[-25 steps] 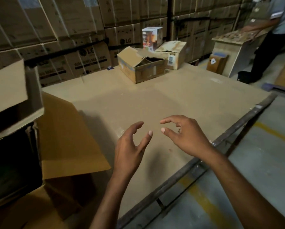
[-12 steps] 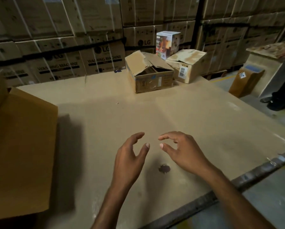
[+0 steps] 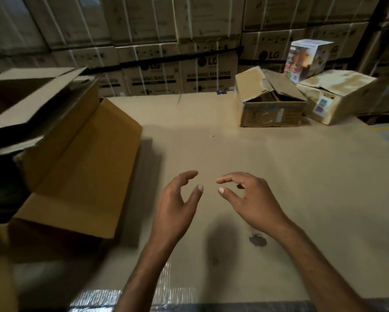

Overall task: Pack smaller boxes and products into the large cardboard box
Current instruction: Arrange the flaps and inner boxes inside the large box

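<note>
Head view. Left hand (image 3: 177, 206) and right hand (image 3: 252, 199) hover side by side above the table (image 3: 279, 176), fingers loosely curled and spread, holding nothing. The large box (image 3: 81, 167) sits at the table's left, flaps open. At the far right stand a small box (image 3: 270, 113) with raised flaps, a paper-wrapped parcel (image 3: 333, 97) touching it, and a printed carton (image 3: 306, 57) behind both.

All three are probably light and fairly stiff. The small box is best held by opposite walls or from beneath, not by its loose flaps. The parcel's crumpled wrap may slip or tear.

The large box's interior is dark and cut off at the frame's edge. The small box's contents and the carton's base are hidden.
</note>
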A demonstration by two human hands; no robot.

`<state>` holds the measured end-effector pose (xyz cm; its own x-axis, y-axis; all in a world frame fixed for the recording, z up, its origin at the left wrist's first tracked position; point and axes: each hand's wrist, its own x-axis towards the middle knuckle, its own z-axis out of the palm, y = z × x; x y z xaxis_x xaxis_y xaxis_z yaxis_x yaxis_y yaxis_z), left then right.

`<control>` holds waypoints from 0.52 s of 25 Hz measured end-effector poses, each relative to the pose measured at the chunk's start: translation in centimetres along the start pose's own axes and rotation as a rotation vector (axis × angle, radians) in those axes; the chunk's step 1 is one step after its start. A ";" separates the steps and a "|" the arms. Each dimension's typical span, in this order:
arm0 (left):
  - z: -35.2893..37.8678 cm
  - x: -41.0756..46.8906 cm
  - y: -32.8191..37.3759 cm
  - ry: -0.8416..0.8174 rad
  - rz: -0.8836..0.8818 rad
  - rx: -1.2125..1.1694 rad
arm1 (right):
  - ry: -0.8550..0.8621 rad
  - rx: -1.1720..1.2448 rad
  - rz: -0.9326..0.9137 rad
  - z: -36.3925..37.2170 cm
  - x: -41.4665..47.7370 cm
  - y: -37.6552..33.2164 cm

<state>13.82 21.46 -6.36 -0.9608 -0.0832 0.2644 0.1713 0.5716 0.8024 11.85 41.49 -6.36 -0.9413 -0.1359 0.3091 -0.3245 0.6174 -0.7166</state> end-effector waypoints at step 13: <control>-9.7 -2.3 -5.7 0.152 -0.054 -0.053 | -0.084 0.077 -0.102 7.9 1.9 -7.6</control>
<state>17.15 10.45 -6.34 -0.9255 -0.2379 0.2948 0.1351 0.5196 0.8437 11.84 30.43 -5.27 -0.9064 -0.2615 0.3316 -0.4221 0.5366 -0.7307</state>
